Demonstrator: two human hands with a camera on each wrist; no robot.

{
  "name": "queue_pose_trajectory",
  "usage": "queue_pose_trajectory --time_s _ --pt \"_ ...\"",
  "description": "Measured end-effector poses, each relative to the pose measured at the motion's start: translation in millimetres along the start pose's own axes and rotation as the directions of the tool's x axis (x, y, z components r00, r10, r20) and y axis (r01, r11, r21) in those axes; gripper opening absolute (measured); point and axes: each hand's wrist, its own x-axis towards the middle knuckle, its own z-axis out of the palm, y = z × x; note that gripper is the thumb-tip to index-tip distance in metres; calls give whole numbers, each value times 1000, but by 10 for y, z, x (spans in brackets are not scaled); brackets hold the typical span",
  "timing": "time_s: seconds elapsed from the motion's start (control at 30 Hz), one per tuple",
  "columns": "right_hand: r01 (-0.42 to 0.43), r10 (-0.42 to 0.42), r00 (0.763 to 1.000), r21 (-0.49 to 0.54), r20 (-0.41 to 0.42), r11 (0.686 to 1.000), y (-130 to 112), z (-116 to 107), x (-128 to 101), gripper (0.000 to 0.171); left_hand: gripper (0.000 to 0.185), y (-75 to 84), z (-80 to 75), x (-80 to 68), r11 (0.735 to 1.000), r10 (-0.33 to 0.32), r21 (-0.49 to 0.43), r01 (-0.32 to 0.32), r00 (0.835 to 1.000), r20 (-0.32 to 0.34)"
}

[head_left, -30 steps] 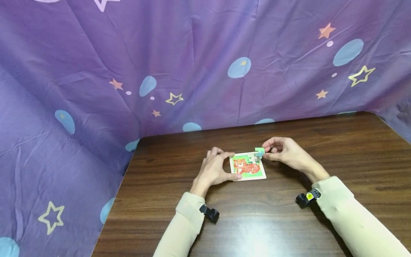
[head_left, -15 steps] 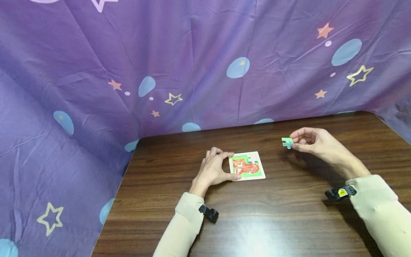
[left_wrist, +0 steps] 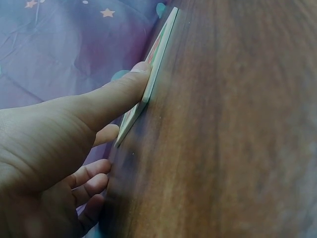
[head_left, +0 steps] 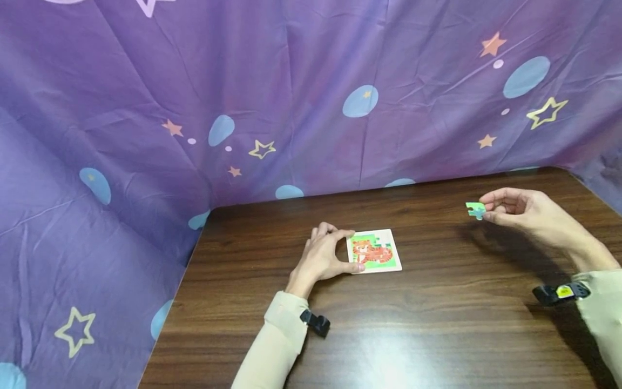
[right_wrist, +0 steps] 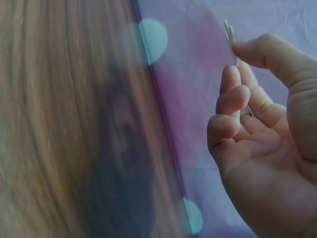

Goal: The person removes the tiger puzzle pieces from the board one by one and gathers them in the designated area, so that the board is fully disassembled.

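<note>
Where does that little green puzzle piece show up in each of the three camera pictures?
Head: the piece is at right, pinched in the right hand above the table.
Left wrist: not in it; only the puzzle board and the left hand.
Right wrist: seen edge-on, a thin sliver at the fingertips, top right.
Shared landmark: the purple star cloth.

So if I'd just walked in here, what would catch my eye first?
Probably the purple star-and-dot cloth draped behind and left of the dark wooden table. Next, the small tiger puzzle board lying mid-table, its left edge gripped by the left hand. Off to the right, the right hand pinches a green puzzle piece above the tabletop.
</note>
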Motion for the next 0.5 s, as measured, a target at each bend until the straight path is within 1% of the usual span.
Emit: queue_pose_trajectory --time_s 0.07,0.2,0.3,0.43,0.5 --pt "-13 13 1000 5 7 1000 51 -29 -9 31 90 -5 -5 4 1000 1 -4 -1 1000 3" --pt "-37 37 999 -9 -6 999 195 -42 13 32 90 -10 -23 -6 1000 -5 -18 5 1000 -2" --pt "-30 30 1000 -31 -3 999 320 -47 10 31 90 -16 -25 -15 1000 -11 -21 11 1000 -2" --pt "-21 22 999 -56 26 998 471 -57 -65 29 90 -10 -10 -12 1000 -13 -25 13 1000 9" --pt "-32 33 999 -65 23 997 523 -52 -113 29 89 0 0 -6 1000 -12 -29 13 1000 15"
